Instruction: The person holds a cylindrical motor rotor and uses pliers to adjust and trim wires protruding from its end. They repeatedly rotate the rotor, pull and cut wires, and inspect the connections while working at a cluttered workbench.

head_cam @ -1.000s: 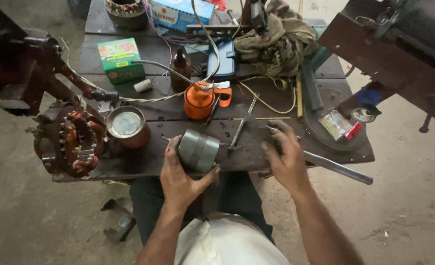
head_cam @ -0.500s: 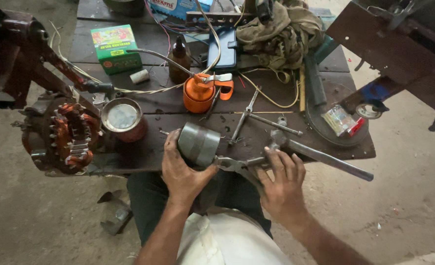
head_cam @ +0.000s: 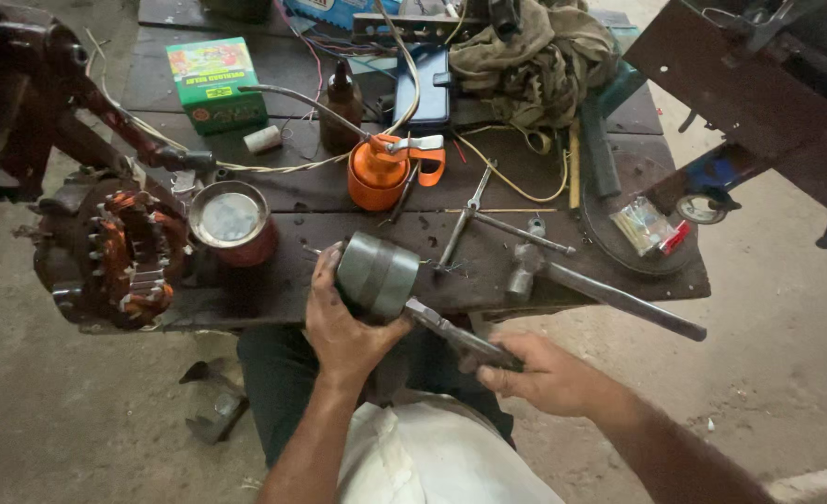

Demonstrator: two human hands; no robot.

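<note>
My left hand [head_cam: 339,322] grips a grey metal cylinder [head_cam: 379,274] at the near edge of the dark wooden workbench [head_cam: 488,280]. My right hand [head_cam: 549,373] holds the handles of a pair of pliers [head_cam: 455,336]. The pliers' jaws reach the cylinder's lower right side. A hammer [head_cam: 600,289] with a steel handle lies on the bench just right of the cylinder. My lap with a white cloth is below the bench edge.
An orange oil can [head_cam: 381,173], a round tin [head_cam: 231,219], a brown bottle [head_cam: 341,103], a green box [head_cam: 215,82] and loose metal tools [head_cam: 474,219] lie on the bench. A copper-wound stator [head_cam: 119,257] sits at left. Rags [head_cam: 535,56] are piled at the back. A dark metal frame [head_cam: 758,84] stands at right.
My right hand left the bench top, picked up the pliers and brought them to the cylinder. My left hand kept hold of the cylinder.
</note>
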